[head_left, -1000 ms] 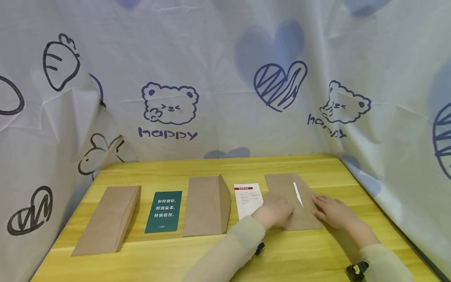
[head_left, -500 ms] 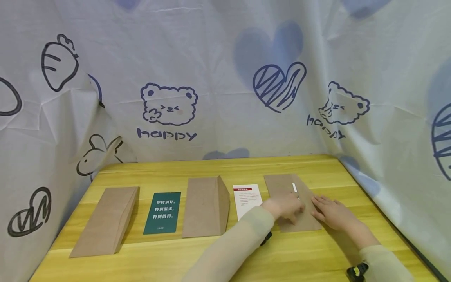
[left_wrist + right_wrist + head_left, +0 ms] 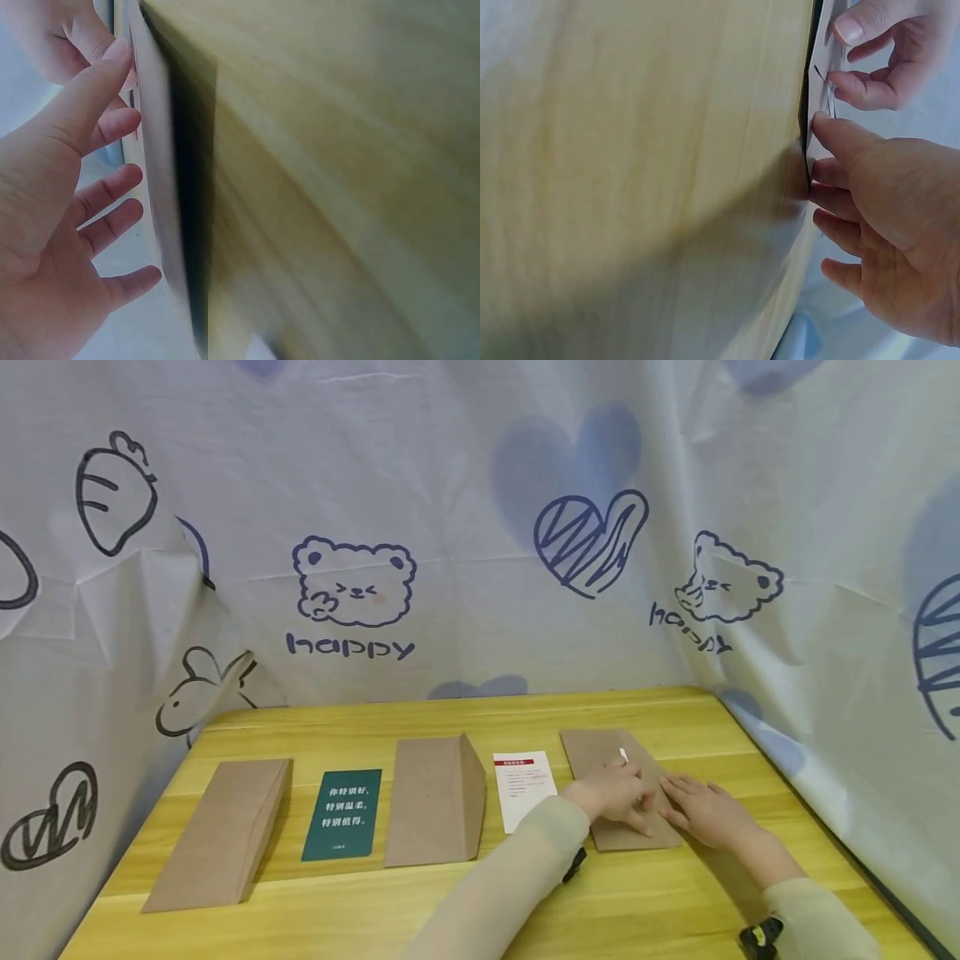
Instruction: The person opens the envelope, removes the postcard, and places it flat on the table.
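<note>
A brown paper envelope [image 3: 587, 749] lies at the right of the table, its flap side towards the right. My left hand [image 3: 617, 792] is over its middle, fingertips touching the paper beside a narrow white strip [image 3: 622, 754], which it mostly covers. In the left wrist view, the left fingers [image 3: 120, 217] are spread and loosely bent. My right hand [image 3: 708, 812] rests along the envelope's right edge. The right wrist view shows the right fingertips [image 3: 821, 187] against that edge, with a thin pale strip [image 3: 829, 96] rising near the left fingers.
To the left lie a white printed card [image 3: 521, 785], a second brown envelope [image 3: 427, 802] with a raised flap, a green card [image 3: 342, 814] and a third brown envelope [image 3: 213, 835]. A patterned white cloth [image 3: 465, 610] hangs behind the wooden table [image 3: 337, 918].
My left hand has shifted right and slightly up over the envelope, covering more of the white strip. My right hand stays at the envelope's right edge.
</note>
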{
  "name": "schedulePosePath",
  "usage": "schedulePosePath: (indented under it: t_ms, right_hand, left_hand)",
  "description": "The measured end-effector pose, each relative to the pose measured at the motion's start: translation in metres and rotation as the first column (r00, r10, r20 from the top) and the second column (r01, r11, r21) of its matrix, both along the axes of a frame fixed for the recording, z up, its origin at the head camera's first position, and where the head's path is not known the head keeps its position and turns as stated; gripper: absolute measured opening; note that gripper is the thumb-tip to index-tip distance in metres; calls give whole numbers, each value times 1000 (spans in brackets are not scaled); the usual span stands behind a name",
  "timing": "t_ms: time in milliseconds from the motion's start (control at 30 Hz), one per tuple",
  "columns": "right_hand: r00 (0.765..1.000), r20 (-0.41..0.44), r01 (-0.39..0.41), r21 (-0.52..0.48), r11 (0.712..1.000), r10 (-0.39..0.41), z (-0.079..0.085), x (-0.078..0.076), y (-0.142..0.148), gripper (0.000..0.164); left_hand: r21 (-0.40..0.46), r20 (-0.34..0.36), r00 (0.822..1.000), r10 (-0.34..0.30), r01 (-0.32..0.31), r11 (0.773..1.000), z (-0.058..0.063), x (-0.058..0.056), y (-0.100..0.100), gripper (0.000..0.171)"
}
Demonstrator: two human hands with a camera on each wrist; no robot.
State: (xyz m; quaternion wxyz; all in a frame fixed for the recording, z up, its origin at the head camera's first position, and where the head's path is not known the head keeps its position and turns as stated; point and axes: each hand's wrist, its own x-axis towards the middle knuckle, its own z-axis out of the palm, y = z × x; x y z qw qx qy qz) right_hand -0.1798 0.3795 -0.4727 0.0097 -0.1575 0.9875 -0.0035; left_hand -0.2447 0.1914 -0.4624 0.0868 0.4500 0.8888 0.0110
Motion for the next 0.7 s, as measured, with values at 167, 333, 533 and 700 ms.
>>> schedulePosePath:
  t_ms: [167,333,533,700]
  right_hand:
    - [1000,-6,-4,7,1000,4,2,1,0,56]
    - [1000,-4,-9,4,1000,9,2,1,-1,56]
    - [1000,0,-11,2,1000,11,2,1,0,56]
    - [1000,7,-3,7,1000,3,1,1,1,55]
  left_hand:
    - [7,21,1000,0,0,1000,-3,-2,1,35]
    - [-38,59,998,27,-25,999,-1,-3,2,38]
    - [-78,58,998,40,-35,996,6,-2,5,40]
    - [-75,16,1000,-2,3,997,7,-2,6,41]
